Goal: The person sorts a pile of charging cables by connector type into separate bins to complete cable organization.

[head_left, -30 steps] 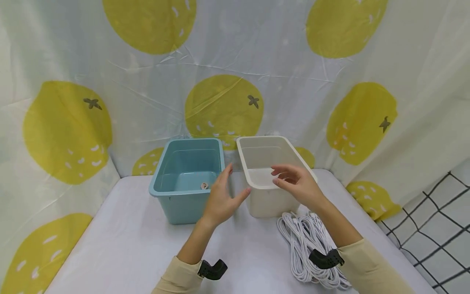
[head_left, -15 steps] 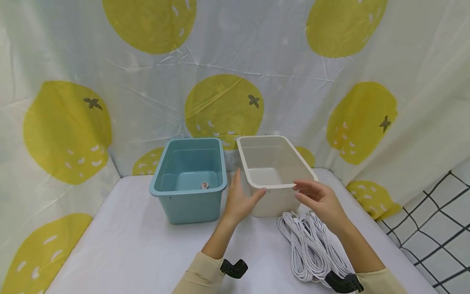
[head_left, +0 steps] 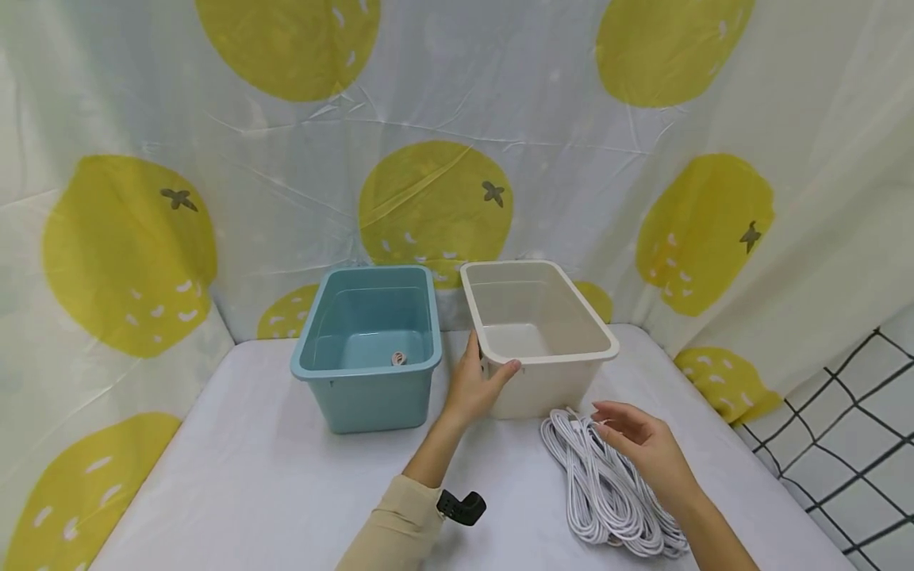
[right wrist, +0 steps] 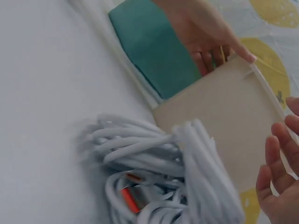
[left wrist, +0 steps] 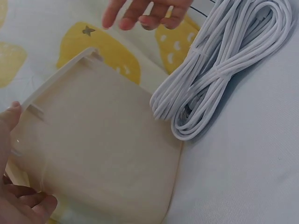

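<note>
In the head view my left hand [head_left: 473,387] grips the near left corner of a cream plastic bin [head_left: 539,388], thumb at the rim and fingers round the side. The left wrist view shows that thumb [left wrist: 10,116] on the edge and curled fingertips below it. My right hand [head_left: 646,452] hovers beside a bundle of coiled white cables [head_left: 607,492], its fingers loosely bent and holding nothing. In the right wrist view a metal plug with an orange inside [right wrist: 133,198] shows among the cable loops. The bin's inside appears bare in the head view.
A blue bin [head_left: 371,400] stands left of the cream one, with a small round pinkish coil [head_left: 398,359] inside. Behind both hangs a lemon-print curtain [head_left: 435,206]. A black wire grid [head_left: 850,444] is at the right. White cloth [head_left: 257,468] covers the table.
My left hand has moved right, from beside the blue bin to the cream bin's corner, and takes hold there. My right hand has drawn back from over the cream bin toward the cables.
</note>
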The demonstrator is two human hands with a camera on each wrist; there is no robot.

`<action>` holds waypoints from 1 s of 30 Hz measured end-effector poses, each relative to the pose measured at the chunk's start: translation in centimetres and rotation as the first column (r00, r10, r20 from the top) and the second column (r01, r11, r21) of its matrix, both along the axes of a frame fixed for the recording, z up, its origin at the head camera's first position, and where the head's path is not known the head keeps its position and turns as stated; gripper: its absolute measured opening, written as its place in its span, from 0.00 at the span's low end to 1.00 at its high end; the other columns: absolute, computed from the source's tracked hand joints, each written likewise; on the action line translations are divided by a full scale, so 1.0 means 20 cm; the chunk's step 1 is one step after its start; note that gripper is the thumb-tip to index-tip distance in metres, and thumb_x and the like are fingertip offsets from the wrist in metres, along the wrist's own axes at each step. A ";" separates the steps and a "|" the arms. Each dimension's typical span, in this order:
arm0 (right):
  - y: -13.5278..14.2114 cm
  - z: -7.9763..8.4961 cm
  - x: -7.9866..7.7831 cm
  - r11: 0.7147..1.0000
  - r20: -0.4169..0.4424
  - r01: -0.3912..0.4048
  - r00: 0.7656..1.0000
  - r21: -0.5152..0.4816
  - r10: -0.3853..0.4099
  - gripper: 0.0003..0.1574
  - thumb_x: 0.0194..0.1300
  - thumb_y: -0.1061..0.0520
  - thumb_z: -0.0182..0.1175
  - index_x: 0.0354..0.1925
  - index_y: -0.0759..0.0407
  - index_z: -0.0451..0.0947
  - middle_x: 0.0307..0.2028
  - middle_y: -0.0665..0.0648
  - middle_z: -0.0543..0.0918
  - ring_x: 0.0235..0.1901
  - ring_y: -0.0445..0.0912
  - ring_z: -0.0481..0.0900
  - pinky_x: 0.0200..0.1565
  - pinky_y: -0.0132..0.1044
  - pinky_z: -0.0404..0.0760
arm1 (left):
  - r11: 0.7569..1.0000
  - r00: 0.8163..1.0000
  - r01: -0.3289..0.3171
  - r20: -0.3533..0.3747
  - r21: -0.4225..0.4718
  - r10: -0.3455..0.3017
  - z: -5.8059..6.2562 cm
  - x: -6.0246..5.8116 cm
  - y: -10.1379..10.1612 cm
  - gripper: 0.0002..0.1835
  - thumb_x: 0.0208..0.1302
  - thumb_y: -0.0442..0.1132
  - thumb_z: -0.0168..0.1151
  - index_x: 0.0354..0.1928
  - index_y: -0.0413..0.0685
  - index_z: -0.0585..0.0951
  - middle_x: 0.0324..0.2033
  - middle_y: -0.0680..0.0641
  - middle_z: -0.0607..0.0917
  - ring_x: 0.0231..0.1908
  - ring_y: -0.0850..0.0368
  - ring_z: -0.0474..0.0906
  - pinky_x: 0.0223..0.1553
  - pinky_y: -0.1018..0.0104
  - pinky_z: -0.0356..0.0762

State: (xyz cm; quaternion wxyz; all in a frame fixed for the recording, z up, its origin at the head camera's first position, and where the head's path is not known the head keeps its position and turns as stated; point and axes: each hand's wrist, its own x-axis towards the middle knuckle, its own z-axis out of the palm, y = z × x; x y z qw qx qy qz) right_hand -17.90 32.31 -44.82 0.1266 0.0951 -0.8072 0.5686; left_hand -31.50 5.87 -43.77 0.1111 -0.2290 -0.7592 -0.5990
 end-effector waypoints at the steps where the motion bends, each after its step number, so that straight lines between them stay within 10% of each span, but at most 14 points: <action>1: 0.00 -0.02 0.01 1.000 0.011 0.003 1.000 0.010 -0.003 0.24 0.73 0.64 0.64 0.64 0.69 0.76 0.50 0.56 0.85 0.47 0.42 0.83 0.48 0.29 0.82 | 1.000 1.000 0.003 -0.006 0.004 -0.003 0.00 0.00 0.00 0.45 0.66 0.49 0.73 0.77 0.46 0.60 0.60 0.41 0.80 0.62 0.44 0.76 0.62 0.42 0.73; 9: -0.04 -0.14 0.13 0.962 0.099 0.071 0.990 0.263 -0.100 0.33 0.69 0.57 0.70 0.67 0.67 0.75 0.54 0.58 0.83 0.47 0.43 0.79 0.47 0.34 0.81 | 1.000 1.000 0.018 -0.024 0.022 -0.018 -0.02 0.01 0.00 0.43 0.68 0.49 0.72 0.77 0.47 0.60 0.56 0.41 0.81 0.59 0.45 0.78 0.59 0.41 0.77; 20: -0.09 -0.25 0.14 0.757 -0.006 0.137 0.985 0.639 -0.173 0.49 0.53 0.42 0.80 0.62 0.72 0.77 0.53 0.65 0.79 0.54 0.66 0.78 0.53 0.65 0.77 | 1.000 1.000 -0.002 -0.012 -0.007 0.002 -0.05 0.01 0.00 0.45 0.68 0.53 0.70 0.79 0.51 0.57 0.60 0.43 0.80 0.63 0.47 0.75 0.63 0.41 0.72; 30: -0.10 -0.24 0.11 0.800 -0.035 0.210 0.972 0.561 -0.231 0.36 0.50 0.58 0.78 0.58 0.67 0.83 0.54 0.68 0.84 0.56 0.69 0.79 0.55 0.65 0.77 | 1.000 1.000 0.005 -0.004 -0.003 -0.005 -0.05 0.00 0.00 0.48 0.69 0.54 0.69 0.81 0.52 0.53 0.64 0.45 0.78 0.66 0.51 0.72 0.66 0.44 0.69</action>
